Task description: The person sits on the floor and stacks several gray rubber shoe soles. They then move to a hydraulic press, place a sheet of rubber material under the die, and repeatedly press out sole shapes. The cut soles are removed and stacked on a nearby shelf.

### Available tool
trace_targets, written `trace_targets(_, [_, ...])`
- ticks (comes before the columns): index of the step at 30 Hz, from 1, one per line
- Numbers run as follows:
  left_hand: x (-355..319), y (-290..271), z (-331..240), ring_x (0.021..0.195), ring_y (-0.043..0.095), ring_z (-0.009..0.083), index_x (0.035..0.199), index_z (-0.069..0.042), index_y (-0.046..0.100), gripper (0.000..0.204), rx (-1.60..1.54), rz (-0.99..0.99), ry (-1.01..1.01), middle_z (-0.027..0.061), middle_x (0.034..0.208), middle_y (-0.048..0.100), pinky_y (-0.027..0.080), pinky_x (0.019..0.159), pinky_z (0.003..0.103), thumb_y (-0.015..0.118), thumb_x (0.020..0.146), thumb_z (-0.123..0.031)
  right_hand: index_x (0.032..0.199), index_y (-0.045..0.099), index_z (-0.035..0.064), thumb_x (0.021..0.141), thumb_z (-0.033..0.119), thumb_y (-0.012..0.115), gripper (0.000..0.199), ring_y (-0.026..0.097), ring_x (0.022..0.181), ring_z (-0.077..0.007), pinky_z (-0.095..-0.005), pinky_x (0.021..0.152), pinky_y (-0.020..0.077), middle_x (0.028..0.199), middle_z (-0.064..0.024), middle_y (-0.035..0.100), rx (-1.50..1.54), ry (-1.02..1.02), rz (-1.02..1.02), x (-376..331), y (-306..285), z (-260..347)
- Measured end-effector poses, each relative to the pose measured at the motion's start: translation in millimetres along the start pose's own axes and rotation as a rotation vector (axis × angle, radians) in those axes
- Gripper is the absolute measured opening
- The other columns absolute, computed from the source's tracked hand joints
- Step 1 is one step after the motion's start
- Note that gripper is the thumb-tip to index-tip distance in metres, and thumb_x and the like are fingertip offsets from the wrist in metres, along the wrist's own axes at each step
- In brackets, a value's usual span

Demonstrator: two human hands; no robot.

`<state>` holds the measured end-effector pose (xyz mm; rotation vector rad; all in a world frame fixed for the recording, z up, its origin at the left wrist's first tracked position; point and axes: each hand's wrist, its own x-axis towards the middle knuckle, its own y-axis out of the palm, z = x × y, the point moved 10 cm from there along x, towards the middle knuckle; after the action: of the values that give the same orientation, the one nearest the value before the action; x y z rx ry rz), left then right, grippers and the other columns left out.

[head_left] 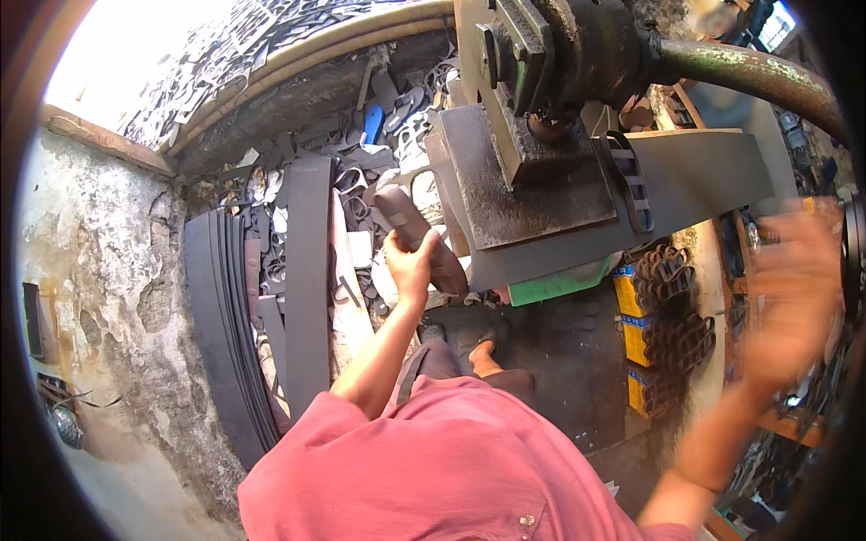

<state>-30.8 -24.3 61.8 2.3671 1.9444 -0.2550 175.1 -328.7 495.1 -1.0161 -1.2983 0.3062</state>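
Note:
My left hand (411, 268) is closed around a thick stack of dark sole-shaped pieces (399, 209), tilted beside the press. The press's heavy metal head (532, 194) sits over a long dark grey sheet (713, 176), and what lies directly beneath the head is hidden. On the sheet, just right of the head, stands a sole-shaped cutting die (630, 185) with crossbars. Out at the right, my right hand (789, 302) is raised and smeared by motion. Its fingers are too blurred to read, and it is apart from the die.
Long dark strips (309, 270) and stacked sheets (225, 307) lean at the left near a peeling wall (108, 261). Scraps cover the ground behind them. A green tray (564, 284) pokes out below the sheet. Yellow-and-blue boxes (636, 338) stand beside stacked dark dies (672, 338).

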Motion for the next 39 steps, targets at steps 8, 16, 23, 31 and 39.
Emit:
trace_targets(8, [-119.9, 7.3, -110.7, 0.110, 0.060, 0.0291, 0.136, -0.003, 0.039, 0.095, 0.161, 0.580, 0.528, 0.0174, 0.123, 0.054, 0.050, 0.094, 0.048, 0.099, 0.066, -0.023, 0.141, 0.054, 0.0003, 0.077, 0.023, 0.092, 0.078, 0.061, 0.126, -0.0318, -0.0432, 0.103, 0.0531, 0.139, -0.0170, 0.059, 1.202, 0.252, 0.181, -68.0, 136.2, 155.3])
trace_targets(16, [-149.1, 98.1, -226.1, 0.122, 0.060, 0.0429, 0.148, -0.003, 0.038, 0.090, 0.187, 0.940, 0.828, 0.0248, 0.137, 0.054, 0.051, 0.100, 0.048, 0.087, 0.074, -0.019, 0.129, 0.062, 0.0007, 0.097, 0.017, 0.073, 0.038, 0.071, 0.105, -0.0324, -0.0402, 0.090, 0.0547, 0.118, -0.0194, 0.071, 0.861, 0.549, -0.084, -74.5, 129.1, 104.6])
trace_targets(23, [-210.0, 147.3, -48.7, 0.132, 0.055, 0.0397, 0.146, -0.001, 0.042, 0.081, 0.341, 0.987, 0.799, 0.0247, 0.139, 0.056, 0.044, 0.111, 0.048, 0.080, 0.076, -0.012, 0.125, 0.065, 0.0003, 0.084, 0.008, 0.067, 0.042, 0.068, 0.108, -0.0436, -0.0491, 0.094, 0.0547, 0.112, -0.0276, 0.071, 0.377, 1.254, 0.095, -262.1, 230.0, 41.4])
trace_targets(31, [-251.7, 55.3, -17.7, 0.134, 0.054, 0.0470, 0.149, -0.002, 0.035, 0.103, 0.390, 1.711, 0.882, 0.0246, 0.145, 0.055, 0.046, 0.111, 0.050, 0.094, 0.065, -0.014, 0.122, 0.071, -0.0012, 0.096, 0.030, 0.075, 0.041, 0.069, 0.106, -0.0233, -0.0407, 0.091, 0.0550, 0.120, -0.0107, 0.072, 1.536, 2.014, 0.037, -488.1, 249.5, 141.3])
trace_targets(39, [-174.7, 74.9, 9.9, 0.107, 0.056, 0.0271, 0.148, -0.004, 0.032, 0.094, 0.567, 1.173, 0.601, 0.0177, 0.120, 0.053, 0.049, 0.091, 0.041, 0.090, 0.074, -0.012, 0.120, 0.066, -0.0026, 0.095, 0.021, 0.073, 0.035, 0.068, 0.098, -0.0219, -0.0424, 0.089, 0.0611, 0.105, -0.0113, 0.068, 0.805, 2.727, -0.560, -778.0, 246.8, 254.4])
